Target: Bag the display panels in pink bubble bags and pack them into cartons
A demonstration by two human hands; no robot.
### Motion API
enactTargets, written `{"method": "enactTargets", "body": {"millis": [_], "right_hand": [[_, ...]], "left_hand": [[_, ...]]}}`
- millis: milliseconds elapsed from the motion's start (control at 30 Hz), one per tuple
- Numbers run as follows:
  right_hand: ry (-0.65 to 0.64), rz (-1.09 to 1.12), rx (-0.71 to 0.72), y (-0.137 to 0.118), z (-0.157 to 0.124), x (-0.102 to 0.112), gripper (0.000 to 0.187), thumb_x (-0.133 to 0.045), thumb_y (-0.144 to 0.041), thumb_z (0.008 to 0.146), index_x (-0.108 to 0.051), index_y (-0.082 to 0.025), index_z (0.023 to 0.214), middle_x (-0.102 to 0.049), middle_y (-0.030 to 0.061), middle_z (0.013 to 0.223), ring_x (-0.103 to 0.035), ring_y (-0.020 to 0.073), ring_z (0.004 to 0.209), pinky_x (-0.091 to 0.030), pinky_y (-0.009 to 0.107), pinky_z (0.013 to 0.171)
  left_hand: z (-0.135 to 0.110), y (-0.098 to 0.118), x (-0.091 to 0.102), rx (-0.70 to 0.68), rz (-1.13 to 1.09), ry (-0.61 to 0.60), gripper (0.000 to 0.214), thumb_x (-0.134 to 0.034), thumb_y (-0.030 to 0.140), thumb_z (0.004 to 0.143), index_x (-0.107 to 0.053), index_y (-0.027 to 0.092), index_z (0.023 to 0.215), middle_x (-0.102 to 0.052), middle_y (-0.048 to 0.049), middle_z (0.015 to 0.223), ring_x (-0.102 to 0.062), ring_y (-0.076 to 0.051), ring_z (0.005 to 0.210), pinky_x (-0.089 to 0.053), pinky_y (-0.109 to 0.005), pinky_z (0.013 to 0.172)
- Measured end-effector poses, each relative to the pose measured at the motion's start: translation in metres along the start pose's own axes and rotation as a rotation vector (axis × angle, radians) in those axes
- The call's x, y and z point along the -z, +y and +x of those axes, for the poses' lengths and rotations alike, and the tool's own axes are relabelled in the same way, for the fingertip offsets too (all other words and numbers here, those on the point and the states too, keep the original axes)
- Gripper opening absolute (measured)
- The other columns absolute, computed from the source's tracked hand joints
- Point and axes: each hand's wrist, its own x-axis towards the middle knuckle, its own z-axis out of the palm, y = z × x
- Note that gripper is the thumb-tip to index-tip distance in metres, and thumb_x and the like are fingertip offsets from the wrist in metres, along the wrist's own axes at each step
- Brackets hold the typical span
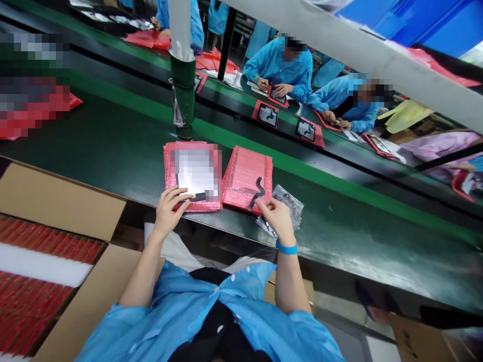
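Note:
A flat panel with a bright, partly blurred surface lies on a stack of red bubble-wrap bags. My left hand rests at its lower left corner, fingers stretched out over the edge near a black strip. To the right, my right hand pinches the lower end of a black, S-shaped flex cable. The cable is over a second pile of red bubble-wrap bags. Beneath and beside that hand lie clear plastic bags with dark parts inside.
A green post stands on the dark green bench beyond the bags. Open cardboard boxes with red packs are at lower left. Across the line, co-workers in blue handle panels on red bags.

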Motion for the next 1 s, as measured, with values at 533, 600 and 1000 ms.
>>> {"method": "enactTargets", "body": {"millis": [533,600,1000], "right_hand": [[-0.467,1.114,-0.295,0.004,-0.015,-0.059,0.047,-0.071,-0.068,0.093,-0.074,-0.026,0.111,-0.018,-0.0142,0.048,-0.006,0.0118,0.043,-0.019,0.024,0.040],[-0.437,1.131,-0.264,0.004,-0.018,-0.061,0.036,-0.071,-0.063,0.096,-0.072,-0.028,0.104,-0.016,-0.0133,0.049,-0.006,0.0125,0.043,-0.021,0.025,0.040],[-0.444,0.831,-0.036,-0.075,-0.002,-0.090,0.049,-0.094,-0.065,0.079,-0.073,-0.024,0.095,-0.071,-0.0001,0.078,-0.057,0.0110,0.058,-0.047,0.025,0.052]], "left_hand": [[0.000,0.004,-0.001,0.041,-0.007,0.007,0.023,-0.067,0.045,0.108,-0.084,0.033,0.116,-0.080,-0.0048,0.133,-0.061,-0.031,0.142,-0.049,-0.057,0.126],[0.000,0.004,-0.001,0.054,-0.004,0.002,0.023,-0.066,0.044,0.108,-0.084,0.033,0.116,-0.080,-0.0047,0.133,-0.061,-0.031,0.143,-0.048,-0.057,0.127],[0.003,0.005,0.003,0.054,-0.050,-0.032,0.020,-0.067,0.040,0.108,-0.084,0.031,0.116,-0.079,-0.0052,0.135,-0.060,-0.029,0.142,-0.047,-0.055,0.127]]}}
